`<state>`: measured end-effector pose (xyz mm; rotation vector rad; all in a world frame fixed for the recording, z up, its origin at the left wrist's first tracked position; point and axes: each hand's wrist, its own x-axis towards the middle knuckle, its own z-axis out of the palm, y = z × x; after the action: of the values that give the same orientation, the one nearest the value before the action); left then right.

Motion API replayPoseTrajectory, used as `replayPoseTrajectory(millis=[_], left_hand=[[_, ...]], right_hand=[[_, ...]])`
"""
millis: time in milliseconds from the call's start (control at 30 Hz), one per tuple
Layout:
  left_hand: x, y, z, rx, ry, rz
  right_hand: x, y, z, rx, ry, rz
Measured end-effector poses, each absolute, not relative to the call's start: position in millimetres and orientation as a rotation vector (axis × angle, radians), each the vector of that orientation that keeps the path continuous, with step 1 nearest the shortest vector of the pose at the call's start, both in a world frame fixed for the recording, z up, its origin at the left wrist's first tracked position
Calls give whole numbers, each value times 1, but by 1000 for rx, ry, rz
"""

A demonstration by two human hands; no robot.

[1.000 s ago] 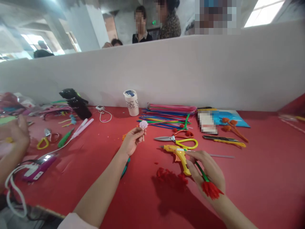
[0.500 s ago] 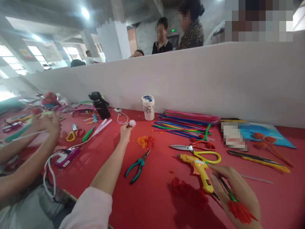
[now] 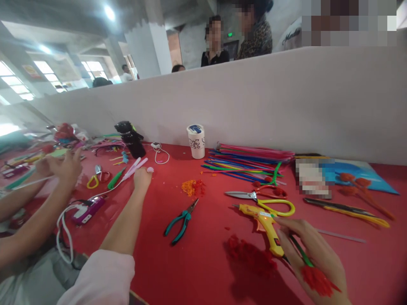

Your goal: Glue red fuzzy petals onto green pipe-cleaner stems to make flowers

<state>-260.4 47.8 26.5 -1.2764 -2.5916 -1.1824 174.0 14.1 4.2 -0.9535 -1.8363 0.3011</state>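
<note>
My left hand (image 3: 142,180), reached out to the left, is closed with a small pale pink ball (image 3: 150,169) showing at its fingers; how they grip it is hidden. Beside it lies a pink two-armed iron (image 3: 135,167) on a white cord. At the lower right, my right hand (image 3: 313,254) is closed around the green stem (image 3: 300,250) of a red fuzzy flower (image 3: 319,280), whose head hangs toward the wrist. Just left of these fingers lies a yellow glue gun (image 3: 265,222). A pile of red fuzzy pieces (image 3: 249,256) lies nearby.
Pliers (image 3: 181,222), orange and red clippings (image 3: 190,187), yellow-handled scissors (image 3: 273,206), a white cup (image 3: 196,142), a black bottle (image 3: 129,137) and pipe cleaners (image 3: 244,161) lie about the red table. A purple power strip (image 3: 90,209) and a co-worker's hands (image 3: 66,165) are at left.
My left hand has moved left, away from the orange clippings and up to the pink iron, with the pink ball still at its fingers. My right hand has hardly moved.
</note>
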Motion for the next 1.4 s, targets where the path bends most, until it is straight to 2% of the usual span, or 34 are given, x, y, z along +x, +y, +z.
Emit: replayPoseTrajectory(millis=[133, 200, 333, 400, 500, 600, 767, 867, 967, 1133, 1233, 1400], left_hand=[[-193, 44, 35, -1566, -2441, -1458], [-139, 41, 33, -1827, -2398, -1571], [-38, 23, 28, -2644, -2456, -1955], [-7, 14, 26, -2669, -2584, -2243], [16, 6, 23, -2227, -2658, -2849], [21, 4, 20, -2085, -2537, -3056], [20, -2, 17, -2110, -2437, -2941], [14, -8, 20, -2308, -2271, -2690], [7, -11, 23, -2406, -2291, -2438], [2, -13, 23, -2432, -2280, -2169], [4, -12, 19, -2457, -2402, -2251], [9, -9, 13, -2334, -2804, -2718]], right_hand=[[169, 19, 0, -852, -1620, 866], [167, 20, 1, -864, -1605, 992], [164, 16, 10, -1118, -1421, 1427], [163, 14, 14, -1121, -1311, 1475], [160, 12, 18, -1117, -1225, 1503], [157, 10, 18, -1100, -1191, 1579], [153, 9, 13, -1039, -1253, 1640], [156, 9, 13, -1069, -1391, 1430], [162, 11, 14, -1092, -1444, 1225], [170, 16, 8, -1061, -1449, 1121], [173, 18, 6, -1134, -1481, 1057], [173, 14, 10, -1224, -1594, 862]])
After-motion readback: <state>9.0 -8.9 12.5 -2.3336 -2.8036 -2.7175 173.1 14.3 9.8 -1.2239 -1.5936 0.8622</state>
